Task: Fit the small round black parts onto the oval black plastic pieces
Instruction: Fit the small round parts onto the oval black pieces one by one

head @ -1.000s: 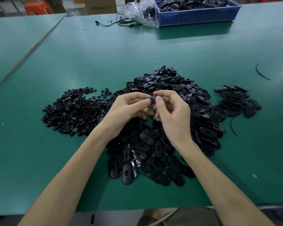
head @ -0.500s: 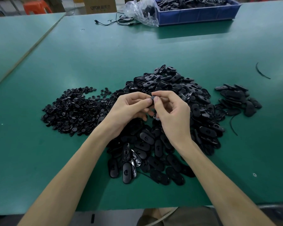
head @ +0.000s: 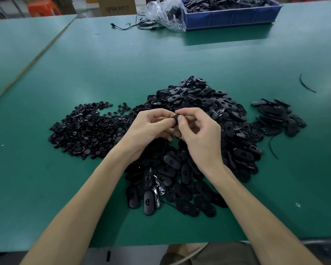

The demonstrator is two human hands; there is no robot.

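Note:
Above the big heap of oval black pieces (head: 204,104), my left hand (head: 151,129) and my right hand (head: 201,132) meet fingertip to fingertip. Between them they pinch one oval black piece (head: 176,119), mostly hidden by the fingers; whether a round part sits on it I cannot tell. A pile of small round black parts (head: 84,129) lies to the left of my left hand. A smaller stack of oval pieces (head: 275,117) sits apart to the right.
The green table (head: 180,54) carries a blue bin (head: 229,16) of black parts at the far edge, with a clear plastic bag (head: 166,14) and a thin cable (head: 134,26) beside it. Loose black strips (head: 305,85) lie at the right. The table's near edge runs under my forearms.
Both hands stay in place over the heap; the fingertips have shifted slightly on the pinched piece.

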